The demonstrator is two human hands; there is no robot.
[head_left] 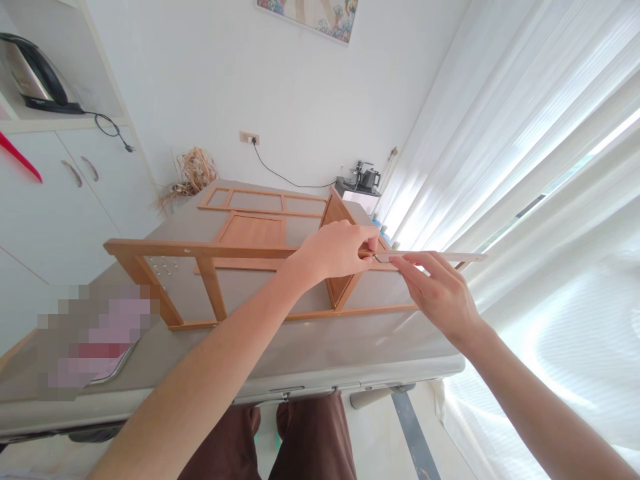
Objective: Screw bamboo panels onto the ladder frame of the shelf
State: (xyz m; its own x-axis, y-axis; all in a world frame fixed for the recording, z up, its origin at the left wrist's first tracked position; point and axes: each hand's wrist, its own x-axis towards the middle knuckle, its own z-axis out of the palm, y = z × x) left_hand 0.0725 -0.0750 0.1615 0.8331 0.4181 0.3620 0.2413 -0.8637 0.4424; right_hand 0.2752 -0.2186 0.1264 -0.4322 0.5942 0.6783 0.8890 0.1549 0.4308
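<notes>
A wooden ladder-like frame [240,251] stands on its long edge across the table, with a wooden panel [341,293] set crosswise against it. My left hand [335,250] is closed over the frame's top rail where the panel meets it. Between the fingertips of my right hand [443,290] is a thin bent metal tool that looks like an Allen key [382,260]. Its tip is at the rail, right beside my left fingers. The fastener under the tip is hidden.
Behind lie a second wooden frame [255,201] and a flat panel [253,229]. Several small screws [163,268] rest on the grey table [310,343], left of centre. A pixelated pinkish item lies at the left. A kettle set [369,177] stands at the far end; curtains hang at right.
</notes>
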